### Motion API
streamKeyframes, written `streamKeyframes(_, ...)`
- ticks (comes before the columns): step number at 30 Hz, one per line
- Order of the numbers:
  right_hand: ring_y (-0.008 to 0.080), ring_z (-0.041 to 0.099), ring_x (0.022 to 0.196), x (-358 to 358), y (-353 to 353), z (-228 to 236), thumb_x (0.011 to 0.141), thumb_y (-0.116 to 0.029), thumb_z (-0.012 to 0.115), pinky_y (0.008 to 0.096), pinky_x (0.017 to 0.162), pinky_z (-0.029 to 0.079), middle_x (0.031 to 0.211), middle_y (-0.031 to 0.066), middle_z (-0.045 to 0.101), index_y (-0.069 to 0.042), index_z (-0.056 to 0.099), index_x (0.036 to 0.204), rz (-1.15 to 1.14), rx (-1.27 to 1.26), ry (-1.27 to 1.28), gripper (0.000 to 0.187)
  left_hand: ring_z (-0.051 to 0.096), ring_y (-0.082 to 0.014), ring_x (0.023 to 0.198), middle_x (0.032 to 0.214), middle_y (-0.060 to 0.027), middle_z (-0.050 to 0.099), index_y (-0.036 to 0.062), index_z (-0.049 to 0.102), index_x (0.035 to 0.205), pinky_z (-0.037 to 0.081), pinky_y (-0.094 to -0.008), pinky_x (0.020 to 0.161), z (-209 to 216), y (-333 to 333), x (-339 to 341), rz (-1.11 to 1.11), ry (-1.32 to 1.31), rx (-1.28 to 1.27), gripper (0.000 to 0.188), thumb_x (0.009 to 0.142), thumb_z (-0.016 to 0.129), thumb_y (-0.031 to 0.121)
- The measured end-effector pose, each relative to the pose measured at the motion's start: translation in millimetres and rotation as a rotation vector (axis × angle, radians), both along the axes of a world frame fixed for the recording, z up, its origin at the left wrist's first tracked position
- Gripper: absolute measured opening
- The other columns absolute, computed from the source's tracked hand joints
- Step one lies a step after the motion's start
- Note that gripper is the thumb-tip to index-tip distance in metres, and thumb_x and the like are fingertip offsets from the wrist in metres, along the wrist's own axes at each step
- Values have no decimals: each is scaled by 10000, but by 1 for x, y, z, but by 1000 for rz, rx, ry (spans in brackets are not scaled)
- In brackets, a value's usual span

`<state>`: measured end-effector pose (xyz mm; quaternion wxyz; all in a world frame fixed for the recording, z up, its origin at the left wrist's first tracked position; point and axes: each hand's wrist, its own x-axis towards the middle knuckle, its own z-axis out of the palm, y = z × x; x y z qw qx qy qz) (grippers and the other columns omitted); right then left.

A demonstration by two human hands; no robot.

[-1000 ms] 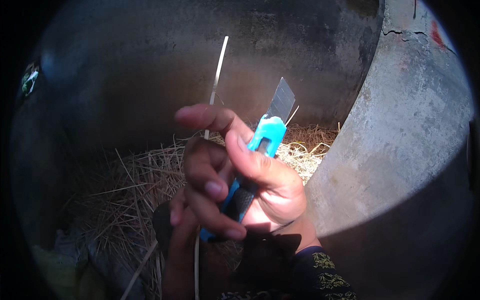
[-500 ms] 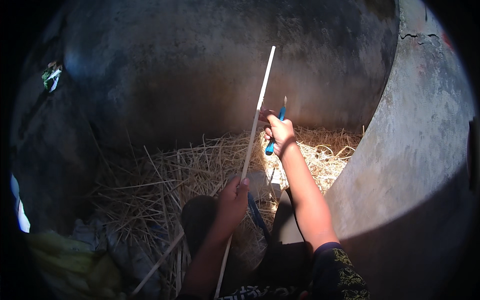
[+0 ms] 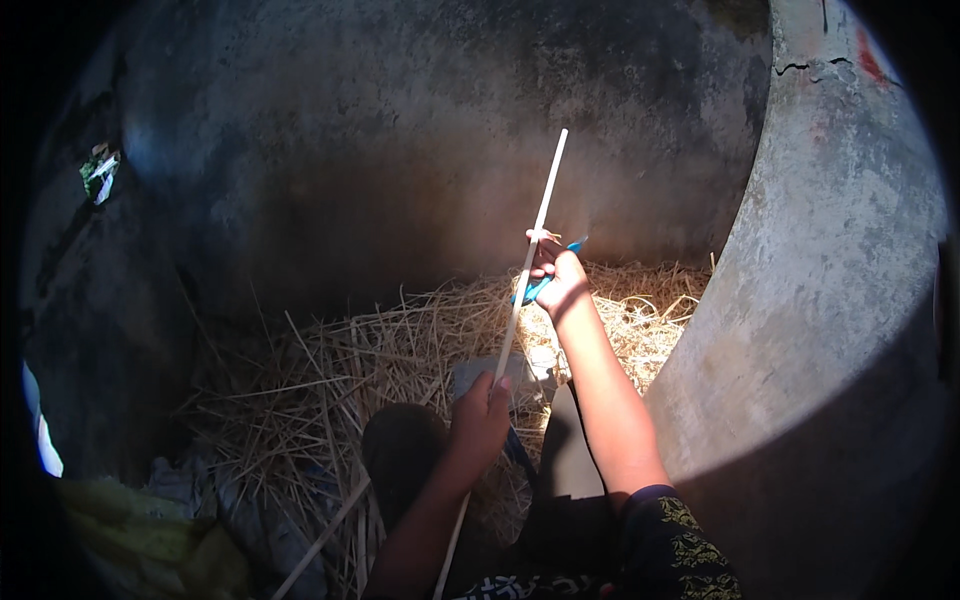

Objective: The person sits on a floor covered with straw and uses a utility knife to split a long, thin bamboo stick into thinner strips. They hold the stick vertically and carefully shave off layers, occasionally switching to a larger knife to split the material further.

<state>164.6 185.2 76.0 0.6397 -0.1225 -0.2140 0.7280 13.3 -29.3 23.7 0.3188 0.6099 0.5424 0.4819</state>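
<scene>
A long, thin pale strip of wood or bamboo [image 3: 551, 184] slants up and away from me, its upper part in bright sun. My left hand [image 3: 478, 418] is closed around its lower part, in the shade. In my right hand [image 3: 563, 278] lies a small blue-handled knife [image 3: 534, 290], held slantwise with its short blade pointing up and to the right. The fingertips of that hand reach the strip below its top end, and a small curled bit, perhaps a shaving, shows beside them. How firmly those fingers press the strip I cannot tell.
Loose straw or shavings [image 3: 330, 370] cover the ground, sunlit on the right. A curved grey concrete wall [image 3: 420, 160] rises ahead, and its cracked side [image 3: 810, 270] stands at right. A grey block [image 3: 480, 374] sits behind my left hand. Yellowish sacking [image 3: 150, 530] lies at lower left.
The strip's top end has come lower and slightly right. My right hand has turned, tipping the knife from nearly upright to a slant, and its fingertips have moved onto the strip.
</scene>
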Motion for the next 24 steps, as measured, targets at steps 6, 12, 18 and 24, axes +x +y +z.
streamKeyframes(6,64,360,433,-8,0,2,984,-89,530,217,390,325,874,98,698,-67,622,940,-43,-67,91,104,398,-78,475,630,12,461,60,551,873,326,-270,451,-12,5,-2,-79,-165,-67,291,1033,502,299)
streamKeyframes(12,93,411,454,4,19,-11,1005,-82,478,226,416,361,850,106,691,-75,567,961,-61,-143,197,100,365,-58,404,560,26,435,71,559,891,321,-250,391,2,-5,6,-230,-589,-349,310,1042,489,331)
streamKeyframes(18,90,423,486,57,47,-23,1014,-136,486,250,444,412,796,34,657,-106,535,989,-131,-211,166,64,372,-45,445,572,37,434,76,567,896,311,-226,427,8,-16,19,-302,-526,-263,302,1045,486,326)
streamKeyframes(24,58,324,412,23,16,-9,927,-283,699,229,396,286,571,-56,426,-145,541,799,-186,-268,-209,245,297,-28,433,583,55,374,82,534,905,230,-222,392,0,-1,0,-199,-504,-232,290,1046,481,330)
